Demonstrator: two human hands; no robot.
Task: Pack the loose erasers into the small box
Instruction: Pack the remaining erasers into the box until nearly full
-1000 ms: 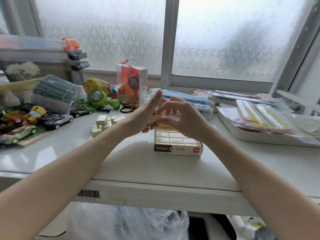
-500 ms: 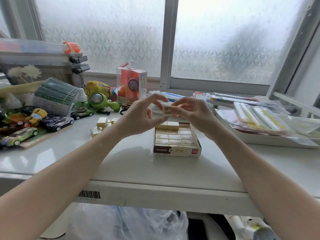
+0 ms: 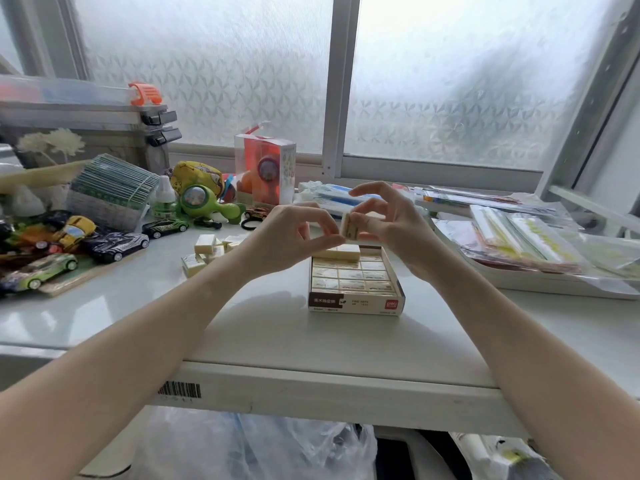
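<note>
Above the far end of the small box (image 3: pixel 356 289), both hands meet around a single wrapped eraser (image 3: pixel 348 227) held in the air. The right hand (image 3: pixel 391 226) pinches it between thumb and curled fingers, its index finger lifted free above; the left hand (image 3: pixel 294 233) touches the eraser's left side with the tips of its thumb and forefinger, the other fingers loosely bent. The box sits open near the middle of the white table (image 3: pixel 242 327), a little back from the front edge, its brown-and-white label facing forward. Rows of wrapped erasers fill its floor, and two more erasers (image 3: pixel 341 251) lie on top of them at the far end, just under the hands. The loose erasers (image 3: pixel 204 252) wait in a small heap left of the box, toward the table's left half. Further left, toy cars (image 3: pixel 114 244) crowd the left edge, with a green toy (image 3: pixel 207 202) and an orange packaged toy (image 3: pixel 265 174) behind them by the window. A white tray of plastic-bagged stationery (image 3: pixel 526 237) takes up the right side of the table.
</note>
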